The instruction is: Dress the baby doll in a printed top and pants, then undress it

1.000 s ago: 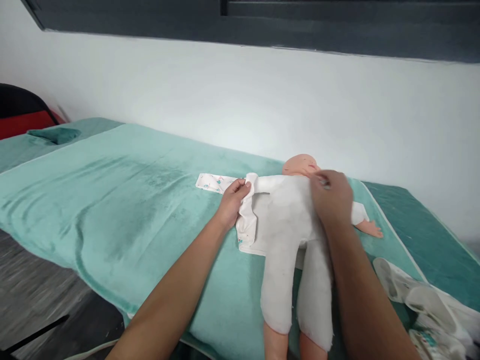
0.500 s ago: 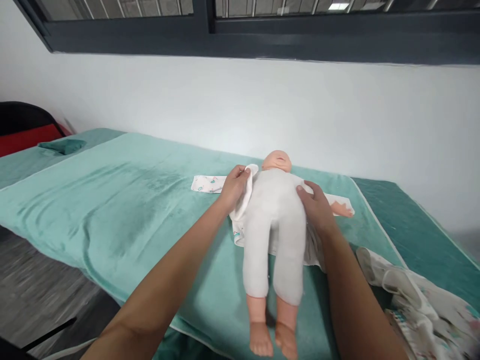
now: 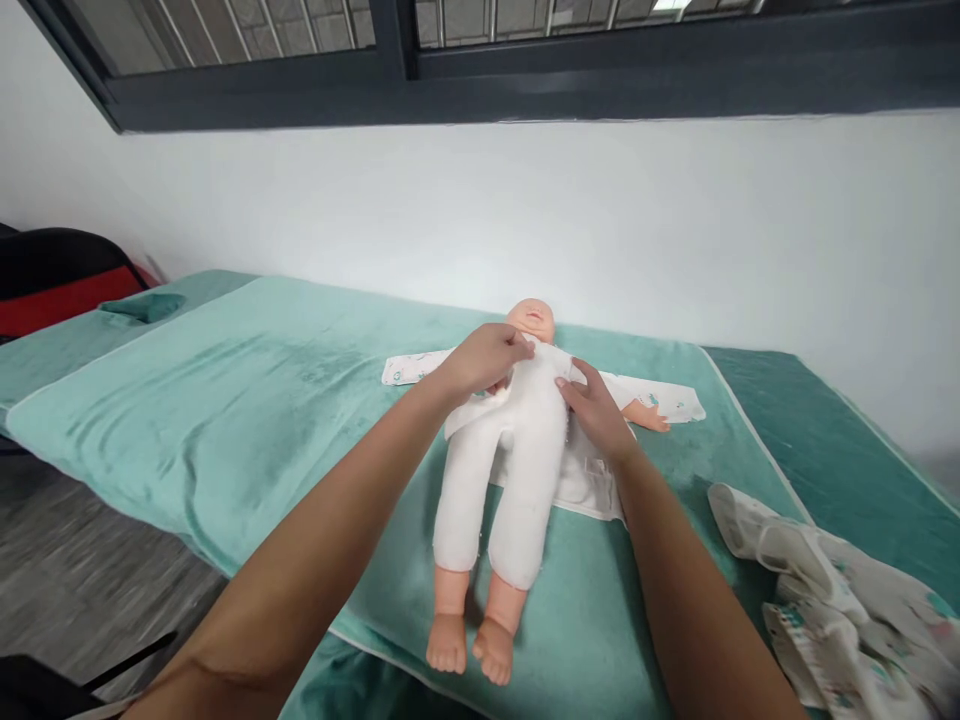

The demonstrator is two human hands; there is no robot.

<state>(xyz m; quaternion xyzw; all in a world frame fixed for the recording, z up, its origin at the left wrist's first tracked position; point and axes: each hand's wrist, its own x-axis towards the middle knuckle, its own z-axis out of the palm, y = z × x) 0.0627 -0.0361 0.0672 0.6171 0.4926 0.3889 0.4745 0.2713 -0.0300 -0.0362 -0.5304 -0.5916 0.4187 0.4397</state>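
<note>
A baby doll (image 3: 529, 440) with a white cloth body lies on its back, its feet towards me. Beneath it an opened white baby shirt (image 3: 589, 480) is spread, the printed sleeves stretching out to both sides; one doll hand shows by the right sleeve. My left hand (image 3: 487, 362) is closed over the doll's upper chest, pinching the shirt's white edge; part of what it grips is hidden. Against the right side of the torso, my right hand (image 3: 594, 405) has its thumb and fingers closed on the doll.
A green plush sheet (image 3: 247, 430) covers the bed. Crumpled printed baby clothes (image 3: 847, 600) lie at the near right. Behind the bed stand a white wall (image 3: 450, 220) and a dark window frame (image 3: 570, 85). A black and red chair (image 3: 67, 285) is at far left.
My left hand has brought the shirt edge from the doll's left-hand side in view across onto its chest. The doll has tilted, its legs swinging left. My right hand stays at its side.
</note>
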